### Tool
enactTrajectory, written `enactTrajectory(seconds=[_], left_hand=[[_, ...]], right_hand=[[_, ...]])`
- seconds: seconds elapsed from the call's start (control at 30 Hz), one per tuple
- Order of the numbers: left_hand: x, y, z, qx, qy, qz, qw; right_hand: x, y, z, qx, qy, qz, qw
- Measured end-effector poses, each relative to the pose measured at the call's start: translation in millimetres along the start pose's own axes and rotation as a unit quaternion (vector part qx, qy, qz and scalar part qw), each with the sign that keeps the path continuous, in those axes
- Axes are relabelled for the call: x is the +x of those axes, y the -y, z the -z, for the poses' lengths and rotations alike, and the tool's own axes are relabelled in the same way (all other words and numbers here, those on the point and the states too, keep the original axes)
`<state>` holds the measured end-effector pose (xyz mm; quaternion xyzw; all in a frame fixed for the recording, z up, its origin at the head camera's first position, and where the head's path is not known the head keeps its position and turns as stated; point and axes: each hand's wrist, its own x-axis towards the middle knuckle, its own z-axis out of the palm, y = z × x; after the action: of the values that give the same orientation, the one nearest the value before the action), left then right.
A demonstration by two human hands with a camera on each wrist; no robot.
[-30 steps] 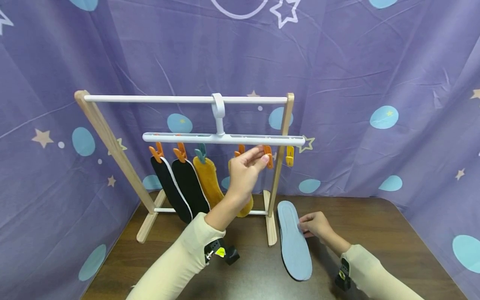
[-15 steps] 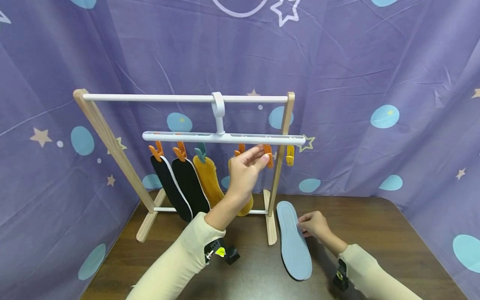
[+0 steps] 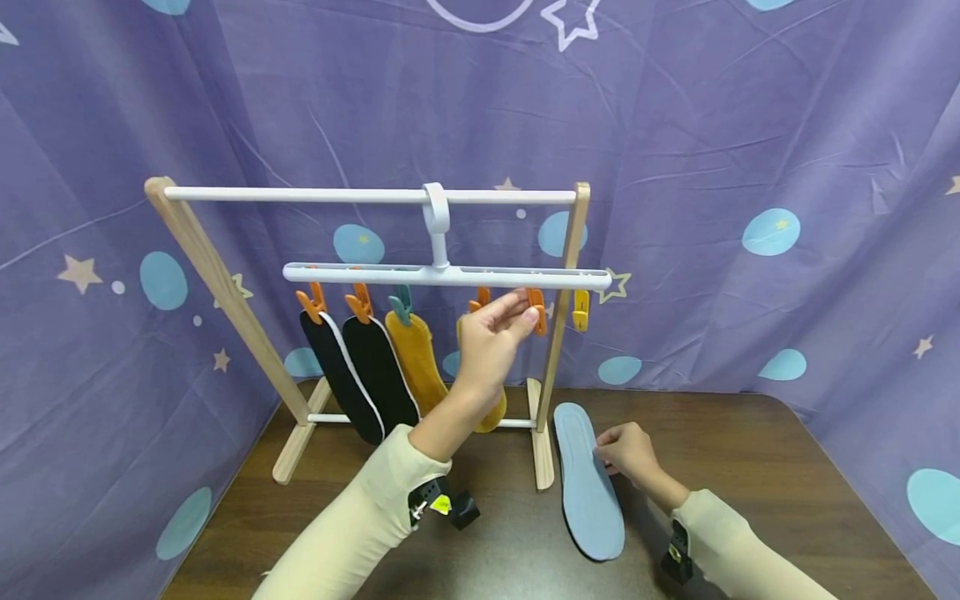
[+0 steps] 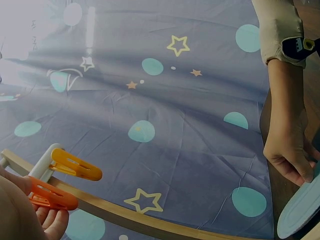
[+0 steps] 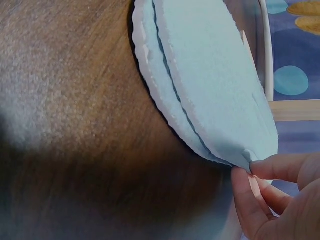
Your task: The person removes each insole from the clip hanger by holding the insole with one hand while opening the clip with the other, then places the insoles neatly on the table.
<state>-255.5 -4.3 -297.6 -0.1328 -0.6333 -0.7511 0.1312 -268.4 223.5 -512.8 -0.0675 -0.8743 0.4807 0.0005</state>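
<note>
head, centre: left hand (image 3: 487, 340) hides part of a mustard insole (image 3: 492, 415) | left wrist, lower right: blue insole (image 4: 301, 209) cut off | right wrist, lower right: right hand (image 5: 277, 192) cut off | head, lower centre: yellow tag (image 3: 441, 504) too small to read

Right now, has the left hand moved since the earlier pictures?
No; against the white hanger, the left hand shows no visible shift, pinching its orange clip.
</note>
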Motion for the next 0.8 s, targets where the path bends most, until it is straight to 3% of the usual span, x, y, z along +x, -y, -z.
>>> enactTrajectory(seconds=[0.8], left_hand=[[-0.8,0.4,-0.8,-0.004,-0.003,0.006,1.0]], right_hand=[[-0.9,-3.2,-2.0,0.003,-0.017,0.011,0.9998]])
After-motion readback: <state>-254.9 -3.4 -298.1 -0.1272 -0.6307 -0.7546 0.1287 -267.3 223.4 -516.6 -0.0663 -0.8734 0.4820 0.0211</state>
